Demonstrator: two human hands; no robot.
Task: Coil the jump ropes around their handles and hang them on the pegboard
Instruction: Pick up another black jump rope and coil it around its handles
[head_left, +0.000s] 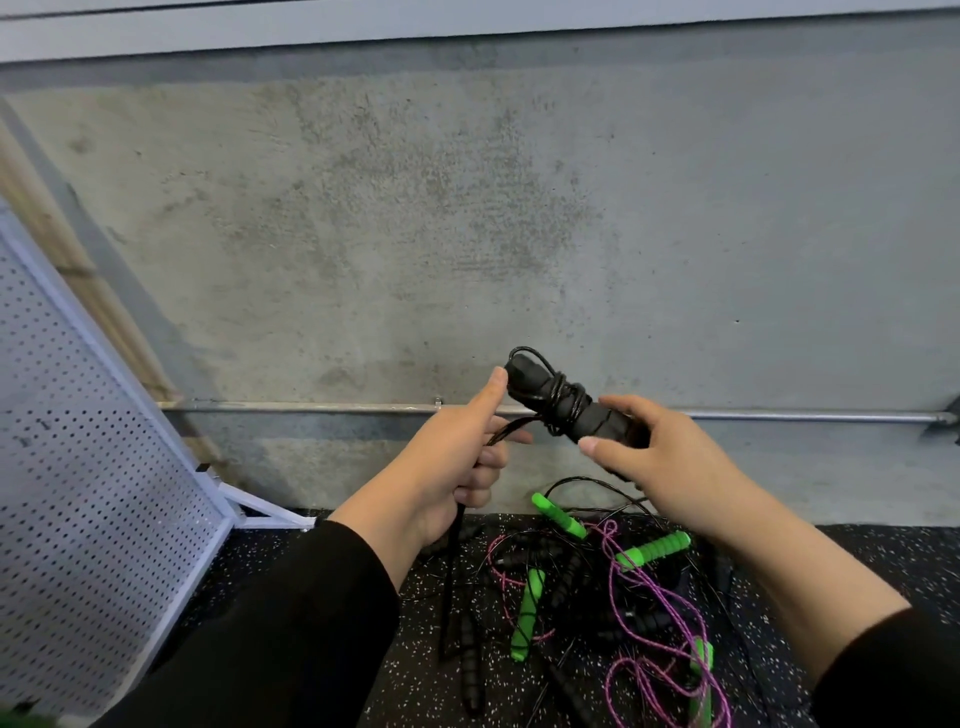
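Observation:
My right hand (660, 462) grips the lower end of a pair of black foam handles (558, 400), held up before the concrete wall. Black rope is wound several turns round the handles' middle. My left hand (457, 457) holds the loose black rope (452, 551), which runs from the coil through my fingers and hangs down to the floor; its thumb points up near the handles' top end. On the floor below lies a tangled pile of jump ropes (608, 592): green handles, purple rope, black handles and thin black cords. The white pegboard (88, 478) leans at the left.
A grey concrete wall fills the background, with a metal pipe (779, 415) running along it low down. The pegboard's white frame foot (265, 512) rests on the black speckled rubber floor (883, 561). A wooden beam (78, 275) stands behind the pegboard.

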